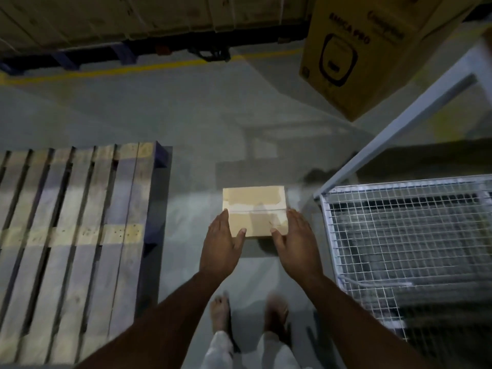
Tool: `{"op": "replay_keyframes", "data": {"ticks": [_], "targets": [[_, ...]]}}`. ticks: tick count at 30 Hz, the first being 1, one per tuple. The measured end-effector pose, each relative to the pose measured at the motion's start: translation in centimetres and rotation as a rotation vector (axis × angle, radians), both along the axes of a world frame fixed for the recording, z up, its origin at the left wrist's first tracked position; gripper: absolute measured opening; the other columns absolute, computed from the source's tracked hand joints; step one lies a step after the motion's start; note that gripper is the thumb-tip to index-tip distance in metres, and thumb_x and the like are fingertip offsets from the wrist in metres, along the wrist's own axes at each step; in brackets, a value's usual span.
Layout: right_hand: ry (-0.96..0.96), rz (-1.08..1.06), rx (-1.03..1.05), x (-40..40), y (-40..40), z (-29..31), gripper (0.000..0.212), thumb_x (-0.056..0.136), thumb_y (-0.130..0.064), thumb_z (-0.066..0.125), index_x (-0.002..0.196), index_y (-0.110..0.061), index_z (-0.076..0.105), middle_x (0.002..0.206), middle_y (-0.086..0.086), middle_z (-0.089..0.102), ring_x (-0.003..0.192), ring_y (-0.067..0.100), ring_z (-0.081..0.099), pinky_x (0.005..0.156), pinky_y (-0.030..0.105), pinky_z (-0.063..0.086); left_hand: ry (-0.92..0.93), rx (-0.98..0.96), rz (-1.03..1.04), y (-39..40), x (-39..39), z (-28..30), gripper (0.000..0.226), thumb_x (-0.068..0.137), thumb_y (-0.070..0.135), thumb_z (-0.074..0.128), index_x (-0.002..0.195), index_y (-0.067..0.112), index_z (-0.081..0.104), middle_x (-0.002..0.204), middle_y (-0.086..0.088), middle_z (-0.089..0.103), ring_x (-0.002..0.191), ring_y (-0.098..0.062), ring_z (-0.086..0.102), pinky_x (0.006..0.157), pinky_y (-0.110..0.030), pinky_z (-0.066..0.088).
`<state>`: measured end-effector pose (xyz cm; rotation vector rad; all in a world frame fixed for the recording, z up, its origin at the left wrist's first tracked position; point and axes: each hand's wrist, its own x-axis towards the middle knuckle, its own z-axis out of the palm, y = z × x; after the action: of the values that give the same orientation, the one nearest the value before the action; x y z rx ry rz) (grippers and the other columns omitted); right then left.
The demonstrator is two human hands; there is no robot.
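Note:
A small taped cardboard box (pixel 255 206) is held out in front of me above the grey floor. My left hand (pixel 223 242) grips its left side, thumb on the top face and fingers along the edge. My right hand (pixel 297 239) grips the right side the same way, thumb on top. The box's underside and the fingers below it are hidden. My two feet show below, on the floor.
A wooden pallet (pixel 72 222) lies on the floor at the left. A wire-mesh cage trolley (pixel 404 235) stands at the right. A large printed carton (pixel 354 51) sits at the upper right. Stacked cartons and a yellow floor line (pixel 149 65) run along the back.

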<state>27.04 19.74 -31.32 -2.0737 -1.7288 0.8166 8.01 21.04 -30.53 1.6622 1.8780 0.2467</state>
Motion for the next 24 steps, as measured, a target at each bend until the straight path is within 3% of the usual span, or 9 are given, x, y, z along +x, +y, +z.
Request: {"op": "replay_keyframes", "data": {"ticks": [3,6,9,11,17,21,23,24], "targets": [[0.061,-0.047,-0.053,0.3,1.6,-5.2,0.063,0.098,-0.039,0.053,0.152,-0.011,0.034,0.156,0.007,0.039,0.144,0.022,0.033,0.117,0.045,0.033,-0.011,-0.042,0.004,1.4,0.2,-5.8,0.070,0.097,0.063,0.038,0.152,0.020,0.036,0.148,-0.001,0.051,0.134,-0.017,0.046,0.113,-0.035,0.041],[0.095,-0.111,-0.079,0.5,3.9,-11.2,0.061,0.099,-0.039,0.052,0.152,-0.014,0.033,0.154,0.006,0.041,0.142,0.022,0.035,0.116,0.042,0.034,-0.028,-0.088,0.033,2.9,0.4,-12.4,0.078,0.093,0.073,0.028,0.151,0.021,0.034,0.147,0.000,0.051,0.134,-0.018,0.048,0.107,-0.044,0.048],[0.055,-0.108,-0.115,0.7,5.8,-17.7,0.062,0.101,-0.039,0.050,0.152,-0.009,0.034,0.156,0.010,0.038,0.143,0.025,0.033,0.117,0.039,0.030,-0.007,-0.167,0.049,4.2,0.4,-18.8,0.078,0.098,0.062,0.037,0.157,0.012,0.026,0.158,-0.007,0.040,0.144,-0.024,0.038,0.116,-0.044,0.039],[0.061,-0.107,-0.134,0.6,6.7,-21.9,0.062,0.100,-0.039,0.051,0.151,-0.006,0.035,0.155,0.012,0.040,0.142,0.027,0.035,0.116,0.044,0.033,0.012,-0.208,0.047,5.0,0.3,-22.8,0.077,0.101,0.053,0.044,0.158,0.007,0.022,0.162,-0.010,0.033,0.148,-0.025,0.031,0.119,-0.044,0.033],[0.043,-0.175,-0.277,0.9,8.0,-32.2,0.072,0.097,-0.040,0.058,0.152,-0.001,0.031,0.155,0.019,0.037,0.143,0.033,0.034,0.117,0.044,0.031,0.033,-0.330,0.174,6.5,-1.0,-33.0,0.085,0.101,0.046,0.051,0.158,-0.003,0.012,0.167,-0.017,0.014,0.155,-0.029,0.013,0.123,-0.039,0.018],[0.032,-0.302,-0.357,1.9,7.8,-36.0,0.078,0.090,-0.039,0.069,0.148,-0.004,0.031,0.147,0.019,0.042,0.134,0.035,0.041,0.108,0.045,0.041,-0.042,-0.425,0.406,7.6,-2.5,-37.9,0.089,0.093,0.057,0.059,0.148,-0.009,0.035,0.158,-0.022,0.034,0.146,-0.036,0.033,0.120,-0.042,0.030],[0.069,-0.302,-0.431,2.0,7.7,-37.5,0.081,0.088,-0.040,0.071,0.148,-0.005,0.030,0.145,0.019,0.045,0.131,0.036,0.045,0.105,0.047,0.044,-0.150,-0.440,0.525,7.8,-3.6,-40.4,0.099,0.072,0.079,0.064,0.137,0.005,0.053,0.136,-0.015,0.060,0.125,-0.033,0.058,0.106,-0.046,0.048],[0.079,-0.287,-0.467,1.9,7.7,-38.0,0.083,0.087,-0.041,0.070,0.149,-0.004,0.029,0.146,0.020,0.044,0.131,0.037,0.045,0.105,0.048,0.044,-0.186,-0.446,0.551,7.8,-4.1,-41.5,0.094,0.065,0.081,0.064,0.128,0.011,0.060,0.122,-0.010,0.067,0.112,-0.030,0.064,0.097,-0.046,0.055]]}}
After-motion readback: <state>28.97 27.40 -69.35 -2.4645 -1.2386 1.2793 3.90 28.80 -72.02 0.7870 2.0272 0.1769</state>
